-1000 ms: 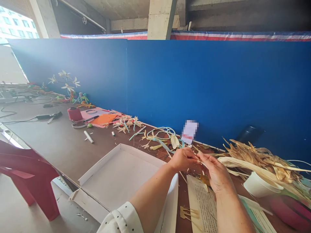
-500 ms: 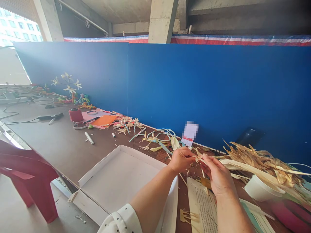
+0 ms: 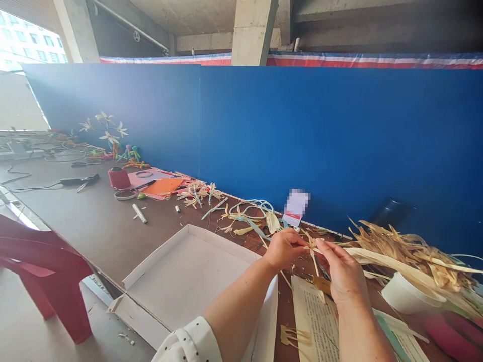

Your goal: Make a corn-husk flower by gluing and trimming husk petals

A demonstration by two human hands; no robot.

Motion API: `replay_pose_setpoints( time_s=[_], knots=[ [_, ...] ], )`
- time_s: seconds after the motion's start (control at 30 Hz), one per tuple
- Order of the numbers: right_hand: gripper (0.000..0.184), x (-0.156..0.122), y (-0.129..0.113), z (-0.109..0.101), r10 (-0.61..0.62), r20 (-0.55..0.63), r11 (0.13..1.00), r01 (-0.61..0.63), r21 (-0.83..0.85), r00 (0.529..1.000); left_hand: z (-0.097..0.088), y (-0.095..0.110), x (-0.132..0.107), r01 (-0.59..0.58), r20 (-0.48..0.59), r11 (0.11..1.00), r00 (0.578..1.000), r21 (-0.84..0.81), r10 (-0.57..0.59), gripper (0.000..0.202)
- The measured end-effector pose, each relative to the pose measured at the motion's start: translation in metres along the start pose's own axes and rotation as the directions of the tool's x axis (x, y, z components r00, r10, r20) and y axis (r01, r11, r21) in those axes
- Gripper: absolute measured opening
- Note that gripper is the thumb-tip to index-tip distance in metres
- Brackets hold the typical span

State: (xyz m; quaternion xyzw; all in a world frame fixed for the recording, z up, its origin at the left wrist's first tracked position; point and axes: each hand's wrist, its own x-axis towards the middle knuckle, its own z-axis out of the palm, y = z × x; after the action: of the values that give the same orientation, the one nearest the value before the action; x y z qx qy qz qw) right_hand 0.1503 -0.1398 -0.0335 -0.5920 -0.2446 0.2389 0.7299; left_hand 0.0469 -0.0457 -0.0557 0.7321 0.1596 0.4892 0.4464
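Note:
My left hand (image 3: pixel 284 248) and my right hand (image 3: pixel 341 271) meet above the brown table (image 3: pixel 86 221), both pinching a thin pale strip of dried leaf (image 3: pixel 311 248). The fingers of each hand are closed on it. The strip runs between the two hands, with loose ends that stick out and hang down. Below my right hand lies a printed paper sheet (image 3: pixel 317 322). A large pile of dried husk leaves (image 3: pixel 400 249) lies just to the right.
A flat white cardboard tray (image 3: pixel 188 281) lies at the table's near edge. A white cup (image 3: pixel 405 294) stands right of my hands. Coloured strips, a red spool (image 3: pixel 118 177), orange paper and handmade flowers lie further left. A blue partition backs the table. A red chair (image 3: pixel 41 271) stands at left.
My hands have stayed together on the strip, shifting slightly; my right hand's fingers have moved a little along it. The camera has tilted slightly.

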Motion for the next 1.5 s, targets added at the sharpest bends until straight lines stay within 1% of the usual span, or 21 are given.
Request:
replay_pose_setpoints(
  time_s=[0.17, 0.33, 0.6, 0.73, 0.8, 1.0, 1.13, 1.33, 1.5],
  knots=[
    [0.04, 0.003, 0.004, -0.002, -0.026, -0.009, 0.998, 0.026, -0.053, 1.0, 0.001, -0.001, 0.0, -0.015, 0.003, 1.0, 1.0, -0.005, 0.015, 0.006],
    [0.038, 0.003, 0.004, -0.002, -0.046, -0.007, 0.997, 0.045, -0.067, 0.999, 0.001, 0.0, 0.0, -0.016, 0.005, 1.0, 1.0, 0.005, 0.016, 0.005],
    [0.033, -0.004, -0.007, 0.005, 0.019, -0.023, 0.999, -0.018, 0.03, 1.0, 0.003, 0.003, -0.002, -0.049, 0.001, 0.999, 0.999, -0.014, 0.049, 0.008],
    [0.033, -0.007, -0.012, 0.007, 0.069, -0.025, 0.994, -0.066, 0.084, 0.997, 0.004, 0.003, -0.002, -0.052, -0.023, 0.998, 0.998, -0.021, 0.052, 0.006],
    [0.033, -0.007, -0.012, 0.007, 0.075, -0.029, 0.993, -0.072, 0.095, 0.997, 0.006, 0.002, -0.002, -0.052, -0.04, 0.998, 0.998, -0.029, 0.051, 0.005],
    [0.034, -0.005, -0.009, 0.006, 0.054, -0.011, 0.992, -0.053, 0.11, 0.998, 0.008, 0.001, -0.002, -0.047, -0.079, 0.997, 0.996, -0.058, 0.042, 0.005],
    [0.031, -0.006, -0.011, 0.008, 0.031, -0.011, 0.995, -0.03, 0.092, 0.999, 0.007, 0.002, -0.002, -0.053, -0.078, 0.997, 0.996, -0.059, 0.048, 0.005],
    [0.028, -0.005, -0.009, 0.008, -0.011, -0.025, 0.998, 0.012, 0.065, 1.0, 0.007, 0.007, -0.002, -0.009, -0.074, 0.999, 0.997, -0.03, 0.007, 0.006],
    [0.026, -0.003, -0.007, 0.009, -0.021, -0.023, 0.998, 0.022, 0.06, 1.0, 0.008, 0.006, -0.002, -0.015, -0.087, 0.998, 0.996, -0.062, 0.01, 0.007]
  ],
)
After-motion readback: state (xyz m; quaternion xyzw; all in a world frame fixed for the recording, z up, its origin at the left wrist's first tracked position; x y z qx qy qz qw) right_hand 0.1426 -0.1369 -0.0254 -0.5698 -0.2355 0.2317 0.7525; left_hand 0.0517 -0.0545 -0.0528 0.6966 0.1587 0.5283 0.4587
